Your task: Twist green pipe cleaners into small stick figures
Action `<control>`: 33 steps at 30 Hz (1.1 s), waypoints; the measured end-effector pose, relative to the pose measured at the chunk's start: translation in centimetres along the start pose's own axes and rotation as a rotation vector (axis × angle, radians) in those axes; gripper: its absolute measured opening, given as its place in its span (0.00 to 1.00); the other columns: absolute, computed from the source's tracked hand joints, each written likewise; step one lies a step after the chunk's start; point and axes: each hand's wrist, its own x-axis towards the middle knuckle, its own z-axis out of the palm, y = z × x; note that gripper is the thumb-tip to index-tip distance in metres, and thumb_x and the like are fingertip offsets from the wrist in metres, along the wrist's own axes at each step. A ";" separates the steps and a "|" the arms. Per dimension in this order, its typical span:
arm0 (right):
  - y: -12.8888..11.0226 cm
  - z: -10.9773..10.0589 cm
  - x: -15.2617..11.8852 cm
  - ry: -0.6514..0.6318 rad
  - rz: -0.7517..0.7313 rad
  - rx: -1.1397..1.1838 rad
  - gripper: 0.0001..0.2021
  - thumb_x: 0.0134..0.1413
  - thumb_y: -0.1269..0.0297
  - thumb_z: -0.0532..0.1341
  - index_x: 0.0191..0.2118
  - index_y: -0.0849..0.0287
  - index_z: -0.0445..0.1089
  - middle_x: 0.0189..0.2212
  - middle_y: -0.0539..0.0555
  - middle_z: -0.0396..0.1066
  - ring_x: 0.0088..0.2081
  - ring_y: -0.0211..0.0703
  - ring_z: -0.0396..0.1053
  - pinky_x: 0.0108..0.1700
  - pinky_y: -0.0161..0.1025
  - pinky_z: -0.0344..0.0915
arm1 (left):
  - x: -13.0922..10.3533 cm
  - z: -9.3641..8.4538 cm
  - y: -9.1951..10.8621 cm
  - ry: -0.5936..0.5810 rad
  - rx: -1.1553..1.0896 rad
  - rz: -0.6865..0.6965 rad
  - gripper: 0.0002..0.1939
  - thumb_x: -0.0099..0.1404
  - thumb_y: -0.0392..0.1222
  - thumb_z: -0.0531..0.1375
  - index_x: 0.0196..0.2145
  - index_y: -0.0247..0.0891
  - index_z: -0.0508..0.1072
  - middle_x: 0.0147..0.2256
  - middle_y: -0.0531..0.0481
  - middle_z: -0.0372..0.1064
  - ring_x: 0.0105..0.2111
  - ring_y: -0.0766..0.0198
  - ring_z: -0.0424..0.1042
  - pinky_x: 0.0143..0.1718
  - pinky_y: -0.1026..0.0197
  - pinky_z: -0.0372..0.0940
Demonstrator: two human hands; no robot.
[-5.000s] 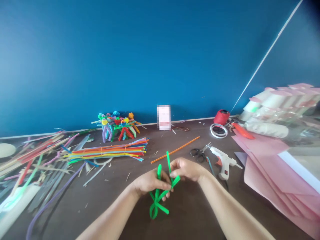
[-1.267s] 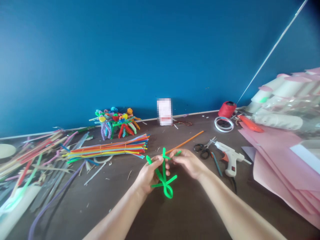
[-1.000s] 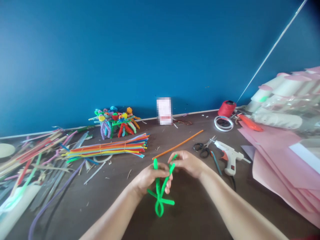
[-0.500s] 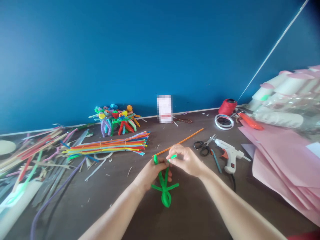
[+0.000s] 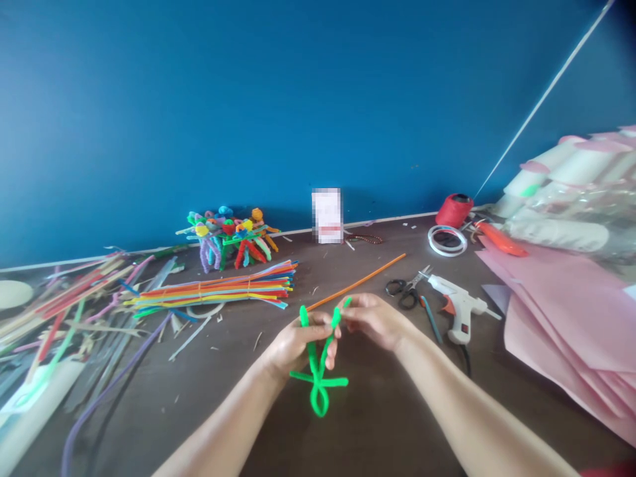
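A green pipe cleaner figure [image 5: 318, 382] hangs from my fingers, with a round loop at its lower end, two short arms out to the sides and two longer legs running up. My left hand [image 5: 297, 341] is closed on the legs. Close beside it, my right hand [image 5: 370, 317] pinches at the right leg's end, where a short green tip sticks up by the fingers. Just beyond both hands an orange pipe cleaner [image 5: 368, 277] lies slantwise on the dark table [image 5: 377, 411].
A bundle of coloured pipe cleaners [image 5: 213, 291] lies left, behind it several finished figures [image 5: 228, 235]. At right are scissors [image 5: 408, 289], a white glue gun [image 5: 460, 308], a tape roll [image 5: 447, 241], red thread [image 5: 454, 211] and pink sheets [image 5: 556, 331]. Loose strips [image 5: 74, 298] cover the far left.
The green figure has shifted slightly left and turned, its loop now looking narrower. My right hand has moved a little to the right, and the right leg's end now shows between the hands.
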 end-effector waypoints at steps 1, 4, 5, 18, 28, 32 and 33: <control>0.0 -0.1 0.0 -0.027 0.020 -0.025 0.08 0.34 0.64 0.66 0.24 0.62 0.70 0.18 0.46 0.64 0.21 0.32 0.58 0.26 0.32 0.53 | -0.2 0.0 0.1 -0.022 0.035 -0.042 0.07 0.51 0.39 0.58 0.26 0.31 0.69 0.16 0.49 0.67 0.14 0.65 0.67 0.17 0.66 0.60; -0.2 -0.2 -0.3 -0.089 0.037 -0.165 0.07 0.35 0.66 0.65 0.25 0.62 0.69 0.18 0.46 0.63 0.21 0.32 0.58 0.27 0.33 0.55 | -0.5 0.2 0.5 -0.051 0.166 -0.187 0.06 0.51 0.37 0.57 0.25 0.30 0.70 0.16 0.49 0.67 0.15 0.65 0.67 0.17 0.66 0.61; -0.3 -0.2 -0.3 -0.108 0.029 -0.217 0.06 0.36 0.67 0.64 0.25 0.63 0.69 0.18 0.46 0.63 0.22 0.32 0.59 0.28 0.33 0.55 | -0.5 0.3 0.6 -0.051 0.226 -0.227 0.06 0.50 0.37 0.57 0.25 0.30 0.70 0.16 0.49 0.67 0.15 0.65 0.67 0.16 0.66 0.60; -0.7 1.5 -1.3 0.057 -0.583 -0.750 0.05 0.49 0.68 0.57 0.25 0.59 0.68 0.27 0.51 0.68 0.34 0.40 0.64 0.40 0.38 0.58 | 0.4 0.6 0.2 0.337 0.307 -0.114 0.06 0.51 0.39 0.56 0.26 0.33 0.67 0.15 0.51 0.66 0.15 0.65 0.67 0.15 0.68 0.60; -0.2 0.9 -0.4 0.128 -0.363 -0.262 0.05 0.46 0.65 0.59 0.27 0.59 0.71 0.28 0.51 0.69 0.34 0.40 0.64 0.38 0.37 0.57 | 0.7 0.5 0.0 0.382 -0.106 0.060 0.07 0.50 0.39 0.59 0.27 0.35 0.65 0.18 0.52 0.67 0.17 0.66 0.67 0.19 0.67 0.61; 0.1 0.4 0.2 0.135 -0.172 -0.074 0.06 0.40 0.64 0.62 0.23 0.61 0.70 0.21 0.49 0.67 0.27 0.36 0.61 0.31 0.34 0.54 | 0.5 0.4 0.1 0.285 -0.099 0.094 0.06 0.50 0.38 0.58 0.27 0.33 0.67 0.17 0.52 0.66 0.16 0.69 0.66 0.19 0.68 0.60; 0.1 0.2 0.2 0.126 -0.131 -0.057 0.06 0.39 0.64 0.63 0.22 0.61 0.70 0.20 0.48 0.66 0.26 0.35 0.60 0.30 0.34 0.53 | 0.4 0.3 0.1 0.235 -0.074 0.079 0.06 0.50 0.38 0.58 0.26 0.32 0.68 0.17 0.52 0.66 0.15 0.69 0.65 0.19 0.68 0.60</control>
